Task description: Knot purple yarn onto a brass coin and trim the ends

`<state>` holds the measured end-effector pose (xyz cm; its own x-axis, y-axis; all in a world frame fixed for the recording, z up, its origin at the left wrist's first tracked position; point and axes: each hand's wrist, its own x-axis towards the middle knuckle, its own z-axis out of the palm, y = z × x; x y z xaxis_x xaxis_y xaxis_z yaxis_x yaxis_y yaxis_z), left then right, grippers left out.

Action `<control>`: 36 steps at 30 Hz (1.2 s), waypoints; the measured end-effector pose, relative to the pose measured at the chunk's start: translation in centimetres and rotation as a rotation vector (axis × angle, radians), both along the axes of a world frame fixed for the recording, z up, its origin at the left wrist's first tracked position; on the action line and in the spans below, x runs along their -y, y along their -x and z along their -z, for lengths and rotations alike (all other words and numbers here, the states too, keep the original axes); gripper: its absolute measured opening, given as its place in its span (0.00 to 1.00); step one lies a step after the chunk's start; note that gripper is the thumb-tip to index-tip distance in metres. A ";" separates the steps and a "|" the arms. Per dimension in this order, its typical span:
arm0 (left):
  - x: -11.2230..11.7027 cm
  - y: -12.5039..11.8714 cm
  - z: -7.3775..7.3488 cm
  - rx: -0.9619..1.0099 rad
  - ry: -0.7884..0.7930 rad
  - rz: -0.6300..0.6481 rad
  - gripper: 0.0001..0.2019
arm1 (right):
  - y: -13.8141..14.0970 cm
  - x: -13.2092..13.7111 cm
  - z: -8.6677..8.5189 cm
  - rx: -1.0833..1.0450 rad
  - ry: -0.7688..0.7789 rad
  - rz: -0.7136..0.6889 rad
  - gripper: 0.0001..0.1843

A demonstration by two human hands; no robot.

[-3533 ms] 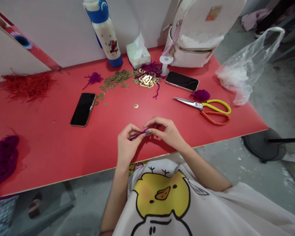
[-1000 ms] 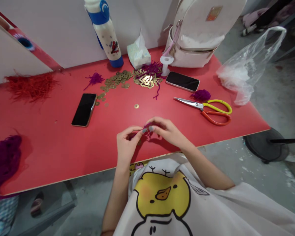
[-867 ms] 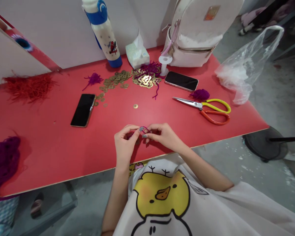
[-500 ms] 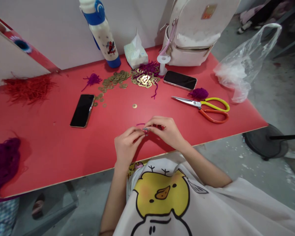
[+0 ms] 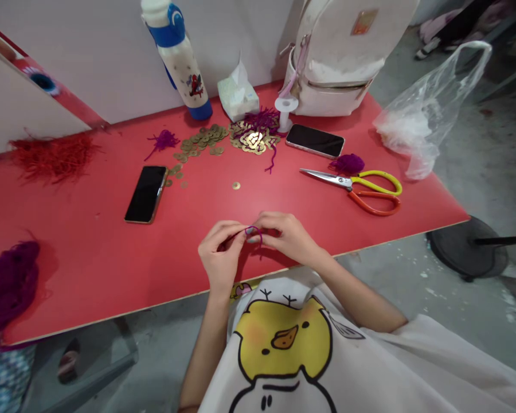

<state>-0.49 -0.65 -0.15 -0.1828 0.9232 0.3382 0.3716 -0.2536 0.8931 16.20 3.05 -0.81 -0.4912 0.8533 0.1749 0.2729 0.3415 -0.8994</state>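
Between my pinched fingertips, close to the front edge of the red table (image 5: 163,275), is a short piece of purple yarn (image 5: 260,234). My left hand (image 5: 222,252) grips it from one side and my right hand (image 5: 286,235) from the other; the fingertips nearly meet. The yarn bends in a small loop over the fingers, with an end hanging down. Whether anything else is in the fingers is hidden. One brass-coloured ring (image 5: 236,186) lies alone beyond my hands. Farther back is a heap of similar rings (image 5: 253,140) with purple yarn pieces (image 5: 262,119) on it.
Scissors (image 5: 348,182) lie at right beside a purple yarn ball (image 5: 350,163) and a phone (image 5: 315,140). Another phone (image 5: 146,194) is at left. Behind stand a bottle (image 5: 178,63), tissue pack (image 5: 238,98), white spool (image 5: 285,112) and backpack (image 5: 335,63). Purple yarn (image 5: 11,284) hangs over the left edge.
My fingers have shifted round the yarn, and it now curves in a visible loop over them. Both hands dropped slightly toward the table edge. The things on the table stay put.
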 end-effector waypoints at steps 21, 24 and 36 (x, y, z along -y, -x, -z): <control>-0.6 -1.5 -0.1 0.614 0.403 -0.193 0.10 | 1.9 2.9 1.3 0.032 -0.366 0.181 0.11; -0.7 -1.5 -0.1 0.460 0.315 -0.220 0.07 | 2.0 2.8 1.2 0.032 -0.585 0.262 0.08; -0.6 -0.7 0.4 0.202 0.251 -0.218 0.04 | 1.7 2.3 1.2 0.138 -0.592 0.128 0.17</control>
<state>0.25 -0.07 -0.58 -0.4237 0.9048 0.0434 0.2027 0.0479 0.9781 14.48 0.79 -2.05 -0.4433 0.6849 0.5783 0.4453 0.7282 -0.5210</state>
